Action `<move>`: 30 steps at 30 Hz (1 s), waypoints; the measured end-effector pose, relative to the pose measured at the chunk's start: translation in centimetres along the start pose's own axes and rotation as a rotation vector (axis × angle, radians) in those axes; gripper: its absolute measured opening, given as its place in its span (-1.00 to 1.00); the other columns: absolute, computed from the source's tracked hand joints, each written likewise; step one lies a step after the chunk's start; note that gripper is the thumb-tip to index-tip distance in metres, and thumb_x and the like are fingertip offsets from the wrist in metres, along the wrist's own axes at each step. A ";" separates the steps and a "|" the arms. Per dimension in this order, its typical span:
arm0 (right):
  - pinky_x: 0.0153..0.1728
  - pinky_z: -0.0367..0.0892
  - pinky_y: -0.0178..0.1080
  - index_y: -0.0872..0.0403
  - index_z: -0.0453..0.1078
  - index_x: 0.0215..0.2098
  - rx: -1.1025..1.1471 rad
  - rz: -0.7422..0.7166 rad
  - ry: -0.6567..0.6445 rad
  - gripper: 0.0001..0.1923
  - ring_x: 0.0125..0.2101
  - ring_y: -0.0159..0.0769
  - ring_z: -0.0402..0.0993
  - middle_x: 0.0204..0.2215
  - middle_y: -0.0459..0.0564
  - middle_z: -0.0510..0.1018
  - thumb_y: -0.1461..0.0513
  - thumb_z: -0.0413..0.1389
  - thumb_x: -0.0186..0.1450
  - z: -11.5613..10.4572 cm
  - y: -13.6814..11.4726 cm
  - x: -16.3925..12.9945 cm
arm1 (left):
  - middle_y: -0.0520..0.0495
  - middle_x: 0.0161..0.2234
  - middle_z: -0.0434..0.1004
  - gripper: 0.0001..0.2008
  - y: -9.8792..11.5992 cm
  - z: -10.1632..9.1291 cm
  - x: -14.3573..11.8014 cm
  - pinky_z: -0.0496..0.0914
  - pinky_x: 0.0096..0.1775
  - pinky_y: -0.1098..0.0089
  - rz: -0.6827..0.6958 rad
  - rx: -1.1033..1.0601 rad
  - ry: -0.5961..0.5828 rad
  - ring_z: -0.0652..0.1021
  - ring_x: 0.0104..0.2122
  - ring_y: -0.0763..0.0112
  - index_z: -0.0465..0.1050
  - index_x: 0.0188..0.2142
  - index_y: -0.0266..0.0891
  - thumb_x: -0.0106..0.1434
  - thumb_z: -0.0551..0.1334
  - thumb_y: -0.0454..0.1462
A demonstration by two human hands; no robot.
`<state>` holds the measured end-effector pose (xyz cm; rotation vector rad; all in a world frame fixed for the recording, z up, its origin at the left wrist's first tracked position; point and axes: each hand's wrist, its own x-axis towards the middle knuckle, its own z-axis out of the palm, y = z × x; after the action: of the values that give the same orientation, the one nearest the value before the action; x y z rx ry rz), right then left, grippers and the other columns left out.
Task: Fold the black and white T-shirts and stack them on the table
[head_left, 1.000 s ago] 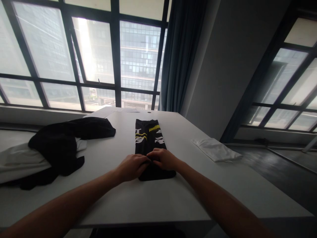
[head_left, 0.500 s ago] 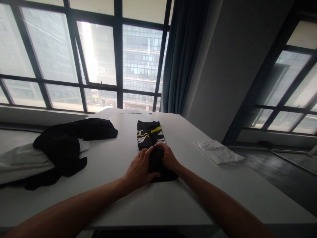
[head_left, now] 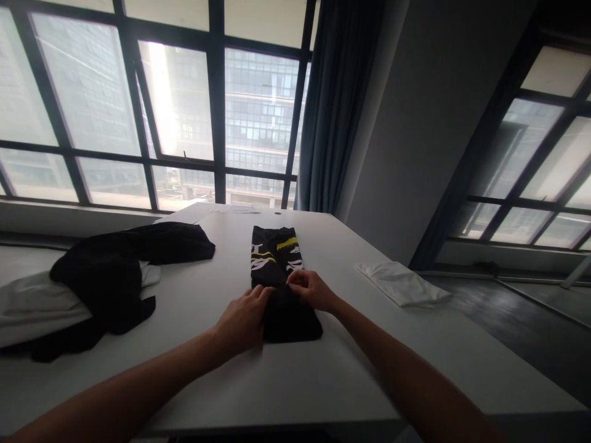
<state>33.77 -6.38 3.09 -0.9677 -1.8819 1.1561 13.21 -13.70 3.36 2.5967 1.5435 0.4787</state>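
Presently two hands, left hand [head_left: 244, 320] and right hand [head_left: 313, 289], pinch one folded garment [head_left: 281, 289] (black).

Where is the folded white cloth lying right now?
The folded white cloth lies on the white table's right side, right of the right hand.

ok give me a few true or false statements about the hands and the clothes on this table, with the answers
1. Both hands, left hand and right hand, rest on the black printed garment. True.
2. The printed garment is crumpled in a heap. False: it lies folded in a long narrow strip.
3. A loose black garment lies to the person's left. True.
4. The folded white cloth sits on top of the printed garment. False: it lies apart, near the white table's right edge.
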 end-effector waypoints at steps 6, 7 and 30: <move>-0.48 0.31 -0.36 0.13 0.46 -0.34 -0.318 0.042 -0.354 -0.85 -0.51 -0.40 0.43 -0.50 -0.11 0.53 0.21 0.20 0.14 -1.9 0.4 -0.4 | -0.06 -0.29 0.57 -0.76 -0.1 -1.6 -0.4 0.41 -0.30 0.32 0.059 0.019 -0.218 0.57 -0.29 0.21 0.51 -0.39 -0.16 -0.02 0.14 -0.44; -0.45 0.32 -0.36 0.13 0.48 -0.32 -0.395 0.023 -0.353 -0.87 -0.48 -0.39 0.44 -0.47 -0.09 0.55 0.24 0.19 0.15 -2.2 0.3 -0.5 | -0.04 -0.32 0.59 -0.75 -0.3 -1.9 -0.4 0.40 -0.29 0.33 0.057 0.005 -0.244 0.58 -0.30 0.22 0.53 -0.41 -0.15 -0.03 0.15 -0.45; -0.08 0.33 -0.27 0.08 0.56 -0.37 -0.732 -0.006 -0.352 -0.85 -0.18 -0.29 0.46 -0.08 -0.02 0.50 0.37 0.23 0.08 -5.0 0.2 -0.9 | -0.04 0.00 0.57 -0.74 -8.3 -0.9 2.6 0.33 0.09 0.30 0.385 -0.227 -0.172 0.50 0.03 0.29 0.58 -0.17 -0.12 0.22 0.18 -0.38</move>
<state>38.51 -5.23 4.46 -1.1809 -2.6799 0.6470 7.07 -7.46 2.94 2.6709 0.8822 0.4146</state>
